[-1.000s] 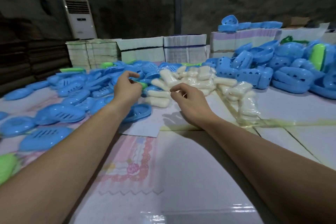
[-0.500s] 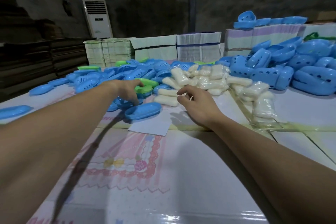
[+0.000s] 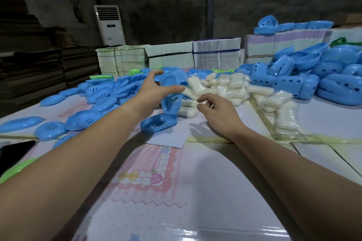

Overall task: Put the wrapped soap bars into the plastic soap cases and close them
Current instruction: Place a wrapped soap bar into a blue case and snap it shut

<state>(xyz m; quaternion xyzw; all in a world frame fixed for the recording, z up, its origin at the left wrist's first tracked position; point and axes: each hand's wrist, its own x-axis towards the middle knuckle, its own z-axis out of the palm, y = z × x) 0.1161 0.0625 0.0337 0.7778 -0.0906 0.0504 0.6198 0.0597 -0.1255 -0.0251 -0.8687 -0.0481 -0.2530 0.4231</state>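
My left hand (image 3: 150,92) grips an open blue soap case (image 3: 171,95), held up on edge just above the table, thumb on top and fingers across its front. A pile of wrapped white soap bars (image 3: 225,88) lies right behind it. My right hand (image 3: 219,112) hovers at the near edge of that pile, thumb and forefinger slightly apart at a bar (image 3: 187,112), holding nothing. One blue case tray (image 3: 158,123) lies on the table below my left hand.
Loose blue case halves (image 3: 98,101) cover the left of the table; assembled blue cases (image 3: 313,80) are heaped at the right. Bundled paper stacks (image 3: 215,53) line the back. A white slip (image 3: 168,140), a black phone (image 3: 13,152) and a green case (image 3: 13,169) lie nearby.
My left hand has come out of the blue pile, risen and moved right with a blue case in it. My right hand stays at the soap pile's edge.
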